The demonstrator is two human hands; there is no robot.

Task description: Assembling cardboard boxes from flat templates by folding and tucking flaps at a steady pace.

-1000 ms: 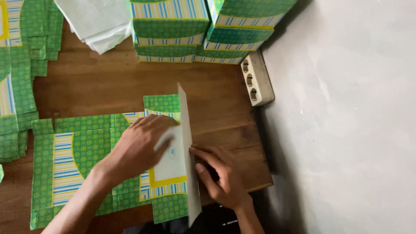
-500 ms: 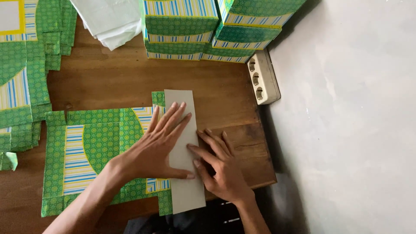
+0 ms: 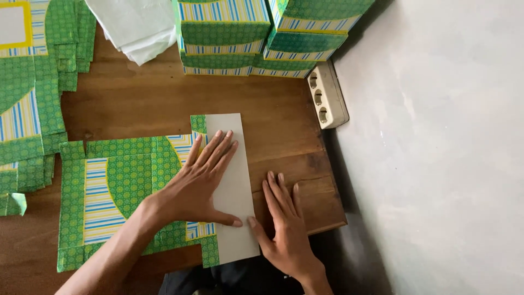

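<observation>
Left hand (image 3: 199,183) flat, fingers spread, pressing folded grey flap (image 3: 232,186) of green patterned carton blank (image 3: 117,196). Right hand (image 3: 284,224) open, palm down on wooden table (image 3: 289,136), thumb touching flap edge.

Bare wood (image 3: 142,104) ahead open; stacked boxes (image 3: 229,38), power strip (image 3: 327,94) block far edge.

Flat green patterned carton blank (image 3: 123,191) on wooden table, grey flap (image 3: 234,180) folded over its three-o'clock edge

Two bare forearms, dark clothing below.
</observation>
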